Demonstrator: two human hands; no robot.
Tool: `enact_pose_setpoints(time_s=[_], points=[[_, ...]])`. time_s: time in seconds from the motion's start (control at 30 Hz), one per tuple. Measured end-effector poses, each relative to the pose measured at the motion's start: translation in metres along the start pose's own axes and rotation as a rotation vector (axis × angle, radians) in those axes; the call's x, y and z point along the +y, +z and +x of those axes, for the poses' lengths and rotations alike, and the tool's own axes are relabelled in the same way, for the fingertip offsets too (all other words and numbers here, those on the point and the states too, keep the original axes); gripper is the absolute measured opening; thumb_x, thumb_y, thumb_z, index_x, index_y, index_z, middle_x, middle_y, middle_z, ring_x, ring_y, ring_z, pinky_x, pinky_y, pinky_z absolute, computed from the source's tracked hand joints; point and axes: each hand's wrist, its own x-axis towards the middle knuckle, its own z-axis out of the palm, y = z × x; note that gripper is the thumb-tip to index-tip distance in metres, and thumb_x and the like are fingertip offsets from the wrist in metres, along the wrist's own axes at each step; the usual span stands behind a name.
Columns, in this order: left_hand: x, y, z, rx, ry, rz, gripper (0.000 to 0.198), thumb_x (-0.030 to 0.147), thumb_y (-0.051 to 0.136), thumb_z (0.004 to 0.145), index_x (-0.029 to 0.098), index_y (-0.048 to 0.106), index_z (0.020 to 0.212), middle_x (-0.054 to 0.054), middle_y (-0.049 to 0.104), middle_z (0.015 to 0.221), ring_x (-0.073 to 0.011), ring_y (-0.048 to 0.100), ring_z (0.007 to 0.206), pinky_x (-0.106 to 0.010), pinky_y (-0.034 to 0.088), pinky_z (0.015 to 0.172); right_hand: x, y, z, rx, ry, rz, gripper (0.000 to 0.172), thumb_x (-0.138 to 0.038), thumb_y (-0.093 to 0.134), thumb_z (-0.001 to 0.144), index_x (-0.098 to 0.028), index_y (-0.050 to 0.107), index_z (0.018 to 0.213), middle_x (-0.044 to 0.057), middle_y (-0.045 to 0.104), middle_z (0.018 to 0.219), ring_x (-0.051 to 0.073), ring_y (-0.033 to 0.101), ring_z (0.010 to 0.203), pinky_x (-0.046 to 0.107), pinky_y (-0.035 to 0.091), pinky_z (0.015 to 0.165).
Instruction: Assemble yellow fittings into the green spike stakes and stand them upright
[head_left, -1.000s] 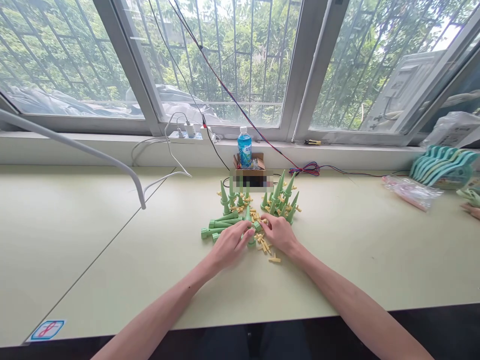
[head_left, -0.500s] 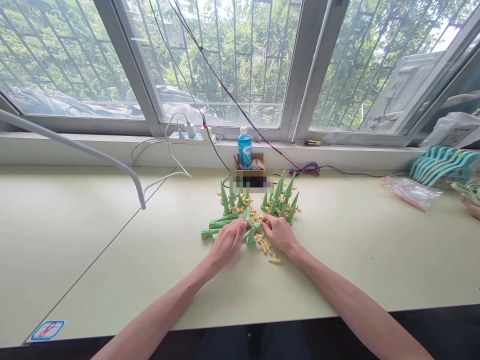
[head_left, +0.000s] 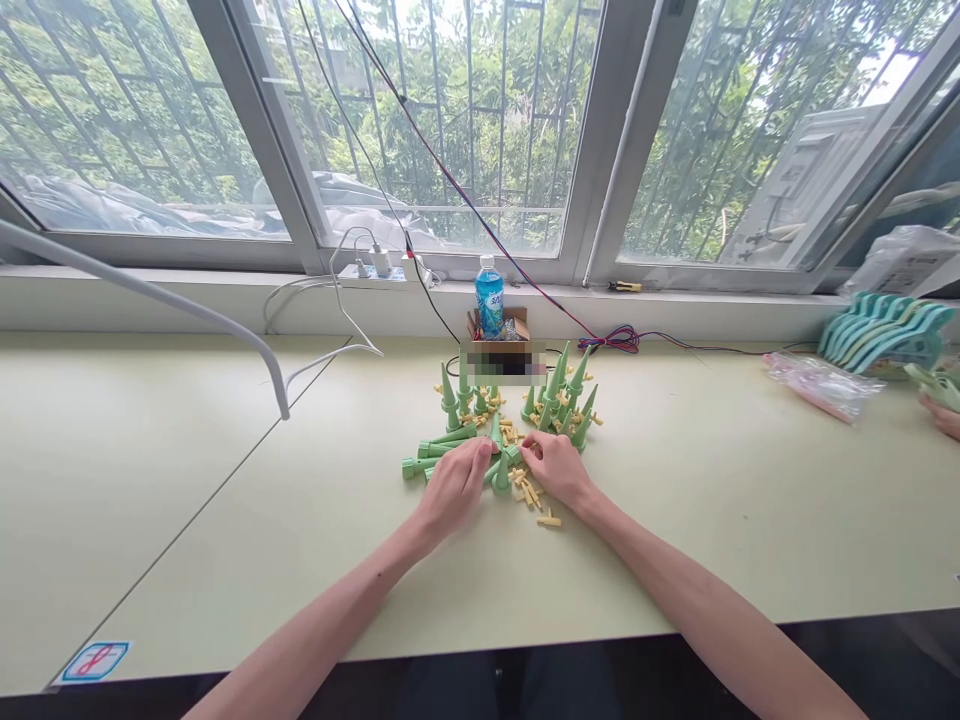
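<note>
My left hand (head_left: 459, 482) is closed around a green plant watering spike (head_left: 513, 455), whose ribbed cap end points toward my other hand. Most of that spike is covered by my fingers. My right hand (head_left: 556, 466) has its thumb and fingers pinched together close to the cap; whatever lies between them is too small to make out. An upright green spike (head_left: 502, 476) stands just in front, between both hands. Loose yellow T-shaped valves (head_left: 529, 492) lie beside it, and a single yellow valve (head_left: 549, 520) sits nearer to me.
Several green spikes lie on their sides (head_left: 431, 450) at left. Upright spikes with yellow valves form a left group (head_left: 449, 395) and a right group (head_left: 574, 400). Behind are a small box (head_left: 517, 326) with a blue bottle (head_left: 490, 300), cables (head_left: 615, 338), and, rightward, a plastic bag (head_left: 825, 383) and another person's hand (head_left: 942, 415).
My hands stay almost still, in the same closed poses. At the far right edge, the other person's hand and the pale green thing in it shift slightly.
</note>
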Motion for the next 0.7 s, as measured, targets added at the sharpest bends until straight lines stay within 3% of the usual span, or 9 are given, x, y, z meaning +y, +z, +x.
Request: enact_pose_setpoints(time_s=[0.7], points=[[-0.0013,0.0008,0.0006,0.007,-0.016,0.018,0.054,0.047,0.019,0.101,0.018,0.063,0.089,-0.003,0.06,0.073,-0.0172,0.054,0.067,-0.028,0.04,0.064,-0.0013,0.0008,0.0003,0.026,0.016,0.08,0.023,-0.032,0.054,0.092,-0.015,0.069,0.084,0.003,0.066,0.062,0.015,0.058,0.055,0.024,0.041,0.054]])
